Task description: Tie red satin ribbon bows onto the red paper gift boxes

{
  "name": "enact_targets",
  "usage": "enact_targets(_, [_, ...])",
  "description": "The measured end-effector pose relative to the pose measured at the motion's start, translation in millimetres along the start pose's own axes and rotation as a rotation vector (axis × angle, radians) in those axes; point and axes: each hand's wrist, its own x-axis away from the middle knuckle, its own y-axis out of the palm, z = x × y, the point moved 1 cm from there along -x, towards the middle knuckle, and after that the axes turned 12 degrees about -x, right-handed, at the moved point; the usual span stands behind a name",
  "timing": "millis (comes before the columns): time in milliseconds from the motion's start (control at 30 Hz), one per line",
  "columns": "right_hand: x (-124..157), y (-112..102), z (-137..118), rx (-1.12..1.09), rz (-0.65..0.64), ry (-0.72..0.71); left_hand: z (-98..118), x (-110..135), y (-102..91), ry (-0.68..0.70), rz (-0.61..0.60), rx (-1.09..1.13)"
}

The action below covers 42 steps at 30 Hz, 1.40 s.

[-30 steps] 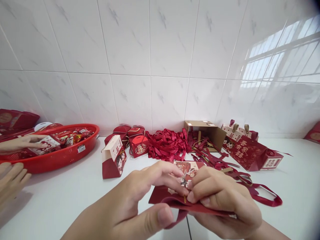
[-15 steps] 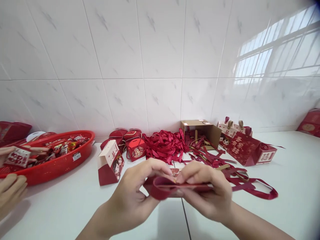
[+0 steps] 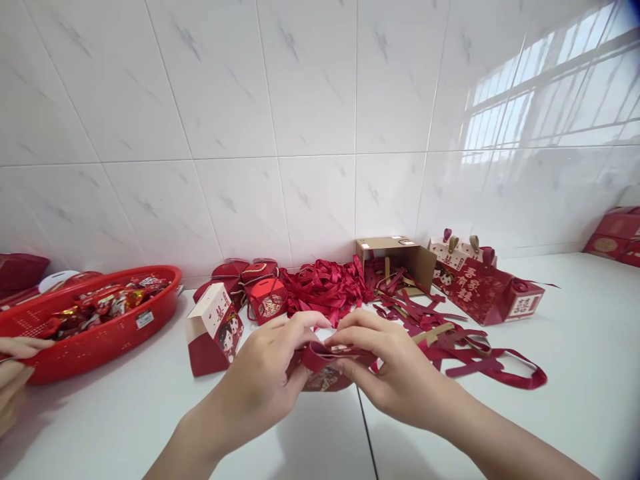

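Between my two hands is a dark red gift box (image 3: 325, 381) with pale printing on its front and a looped red strap (image 3: 314, 357) at its top. My left hand (image 3: 273, 363) grips its left side, fingers curled over the top edge and thumb below. On the right side, my right hand (image 3: 377, 350) pinches the top edge between thumb and fingers. Much of the box is hidden behind both hands. Left of my left hand stands a cream and red gift box (image 3: 215, 330) with printed figures. Beyond my hands lies a heap of red ribbons (image 3: 327, 287).
A red plastic basket (image 3: 113, 353) of wrapped sweets stands left, with a co-worker's hand (image 3: 17, 373) at it. An open cardboard box (image 3: 425, 267) spills straps (image 3: 465, 347) across the table. Finished-looking gift boxes (image 3: 493, 293) sit right, near the tiled wall (image 3: 320, 193).
The held box has tilted so its printed front shows more, and my right hand has shifted left along its top. The co-worker's hands have drawn back left, and the sweet packet is out of view.
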Motion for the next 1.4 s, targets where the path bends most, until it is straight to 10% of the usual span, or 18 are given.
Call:
enact_targets(1033, [-3.0,-12.1,2.8,-0.085,-0.011,0.17,5.7,-6.4,6.6,-0.328,-0.192,0.541])
enact_targets(1400, [-3.7,-13.7,9.9,-0.082,-0.03,0.386,13.3,-9.3,5.2,-0.284,0.068,0.389])
